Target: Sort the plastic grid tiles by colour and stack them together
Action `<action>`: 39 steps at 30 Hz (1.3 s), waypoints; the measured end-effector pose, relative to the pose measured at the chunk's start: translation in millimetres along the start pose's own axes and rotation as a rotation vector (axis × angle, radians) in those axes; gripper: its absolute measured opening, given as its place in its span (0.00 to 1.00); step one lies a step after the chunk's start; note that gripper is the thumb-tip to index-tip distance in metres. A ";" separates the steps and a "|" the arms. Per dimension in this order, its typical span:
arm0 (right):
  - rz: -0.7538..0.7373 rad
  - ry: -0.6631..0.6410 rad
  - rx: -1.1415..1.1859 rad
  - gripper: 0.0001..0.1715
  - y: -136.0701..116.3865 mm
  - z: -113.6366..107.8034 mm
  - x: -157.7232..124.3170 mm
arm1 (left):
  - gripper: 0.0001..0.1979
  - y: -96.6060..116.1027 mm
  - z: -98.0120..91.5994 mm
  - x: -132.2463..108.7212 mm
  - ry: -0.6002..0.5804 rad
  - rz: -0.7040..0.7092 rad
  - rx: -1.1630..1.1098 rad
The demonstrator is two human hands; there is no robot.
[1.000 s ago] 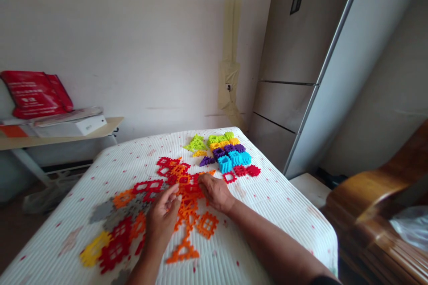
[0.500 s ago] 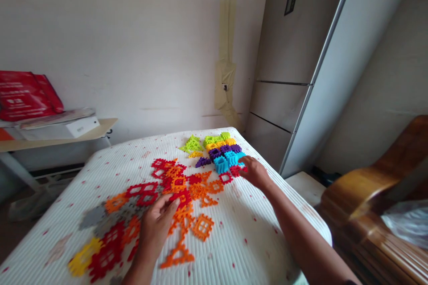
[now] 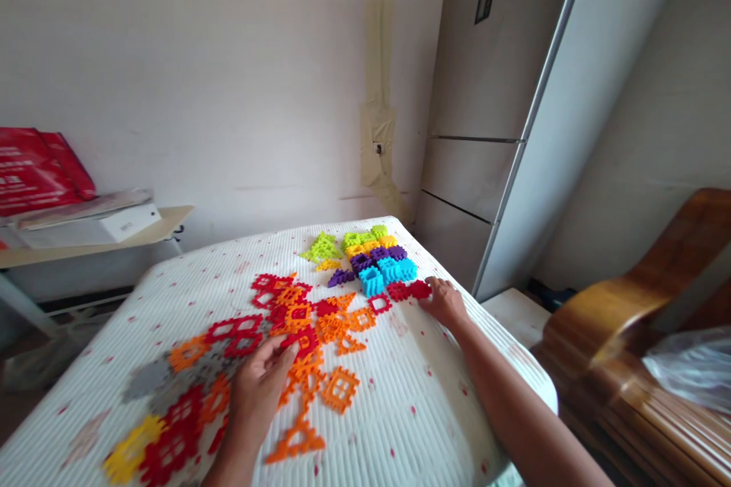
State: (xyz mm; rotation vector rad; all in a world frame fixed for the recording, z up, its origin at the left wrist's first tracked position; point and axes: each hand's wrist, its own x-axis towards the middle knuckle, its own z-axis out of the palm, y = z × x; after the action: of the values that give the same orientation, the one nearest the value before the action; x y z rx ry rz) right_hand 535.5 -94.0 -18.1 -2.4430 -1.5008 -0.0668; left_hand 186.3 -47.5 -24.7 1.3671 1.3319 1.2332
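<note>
The left hand (image 3: 254, 382) pinches a red window tile (image 3: 309, 337); near the table's (image 3: 422, 403) right edge, the right hand (image 3: 448, 303) touches a red block (image 3: 421, 289), its grip hidden.

By my right hand (image 3: 445, 303), near the table's right edge, the red pieces (image 3: 420, 289) look like matt plastic, flat-faced with toothed rims. The red piece (image 3: 302, 341) at my left hand (image 3: 263, 373) and the orange lattice (image 3: 341, 389) toward the near edge seem the same plastic, as do the turquoise blocks (image 3: 372, 281) toward the far right corner. A ribbed, matt cloth (image 3: 400, 426) covers the table. Past its right edge, the curved furniture (image 3: 645, 289) is glossy wood, the clear bag (image 3: 697, 369) shiny, crinkled plastic, the refrigerator (image 3: 485, 91) smooth, with a metallic sheen.
</note>
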 end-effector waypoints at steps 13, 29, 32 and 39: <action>-0.008 0.033 -0.055 0.16 -5.6 2.5 -0.7 | 0.26 -1.2 0.7 -0.1 -0.009 -0.008 0.007; -0.030 0.042 -0.005 0.20 -4.4 5.4 1.8 | 0.25 -12.8 1.1 4.8 0.017 0.033 0.029; -0.001 0.049 0.038 0.21 0.7 7.2 1.5 | 0.24 -11.7 1.1 4.3 0.008 0.028 0.034; 0.014 0.065 0.021 0.17 2.7 10.8 2.5 | 0.25 -15.0 1.2 5.6 0.004 0.015 0.034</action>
State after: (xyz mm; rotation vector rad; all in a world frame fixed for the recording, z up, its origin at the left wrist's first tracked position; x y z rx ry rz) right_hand 537.9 -90.2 -28.6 -2.4103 -1.4499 -0.1252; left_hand 184.7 -40.6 -39.1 1.4014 1.3537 1.2285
